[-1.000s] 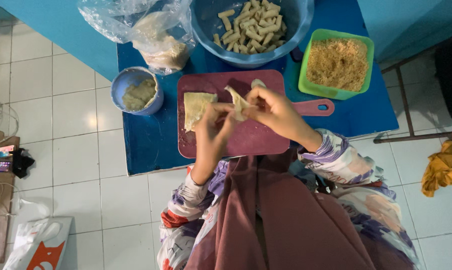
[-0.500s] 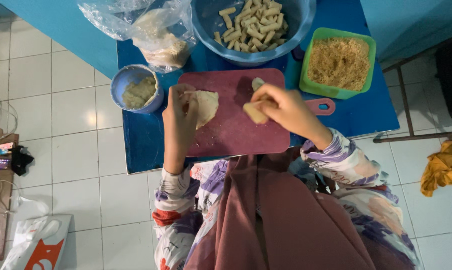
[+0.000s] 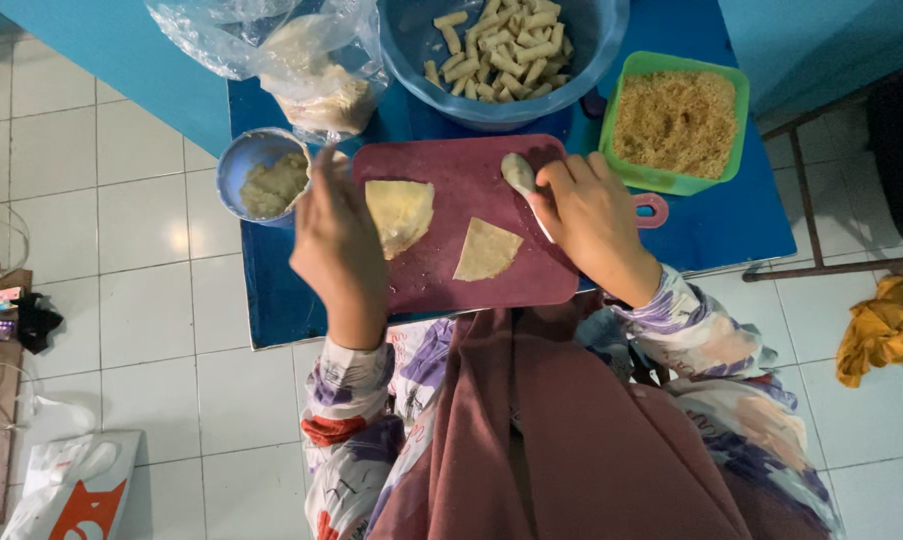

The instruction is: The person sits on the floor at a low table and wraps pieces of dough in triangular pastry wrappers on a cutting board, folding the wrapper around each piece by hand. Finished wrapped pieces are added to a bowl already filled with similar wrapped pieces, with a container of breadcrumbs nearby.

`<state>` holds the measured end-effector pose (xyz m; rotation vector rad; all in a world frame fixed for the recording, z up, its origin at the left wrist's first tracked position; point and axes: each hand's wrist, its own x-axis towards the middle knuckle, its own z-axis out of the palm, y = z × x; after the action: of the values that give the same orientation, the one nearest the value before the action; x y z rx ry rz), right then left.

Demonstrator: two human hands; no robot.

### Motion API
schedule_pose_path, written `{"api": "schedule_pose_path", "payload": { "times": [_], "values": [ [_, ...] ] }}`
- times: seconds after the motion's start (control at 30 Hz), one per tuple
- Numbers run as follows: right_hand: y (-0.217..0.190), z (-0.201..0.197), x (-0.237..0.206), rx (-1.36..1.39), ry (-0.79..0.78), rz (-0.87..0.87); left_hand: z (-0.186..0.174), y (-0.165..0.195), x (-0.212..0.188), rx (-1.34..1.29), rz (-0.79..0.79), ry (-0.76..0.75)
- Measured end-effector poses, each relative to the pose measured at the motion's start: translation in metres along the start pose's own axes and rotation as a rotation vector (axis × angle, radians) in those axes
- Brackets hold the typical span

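On a maroon cutting board (image 3: 451,280) lie two thin pale wrapper sheets: a larger one (image 3: 399,212) at the left and a triangular one (image 3: 486,250) in the middle. My right hand (image 3: 591,222) grips a white spoon (image 3: 521,177) at the board's upper right. My left hand (image 3: 336,240) hovers over the board's left edge, fingers reaching toward a small blue bowl of pale filling (image 3: 261,182); it holds nothing that I can see.
A big blue bowl of rolled pieces (image 3: 501,50) stands behind the board, a green tub of brown crumbs (image 3: 676,120) at the right, a clear plastic bag (image 3: 311,70) at the back left. All sit on a low blue table (image 3: 711,230) over white floor tiles.
Both hands held and folded a wrapper a second ago. Now a triangular sheet lies on the board, my right hand holds the spoon, and my left hand has moved left toward the filling bowl.
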<state>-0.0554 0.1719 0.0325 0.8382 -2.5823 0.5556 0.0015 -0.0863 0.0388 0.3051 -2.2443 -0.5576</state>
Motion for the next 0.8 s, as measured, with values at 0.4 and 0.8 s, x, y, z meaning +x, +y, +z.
{"api": "schedule_pose_path", "payload": {
  "times": [0.4, 0.8],
  "values": [
    [0.021, 0.024, 0.005, 0.318, -0.151, -0.033, 0.015, 0.023, -0.051, -0.160, 0.329, -0.262],
    [0.002, -0.010, -0.001, -0.043, -0.180, -0.447, 0.007, 0.033, -0.087, -0.235, 0.430, -0.387]
  ]
}}
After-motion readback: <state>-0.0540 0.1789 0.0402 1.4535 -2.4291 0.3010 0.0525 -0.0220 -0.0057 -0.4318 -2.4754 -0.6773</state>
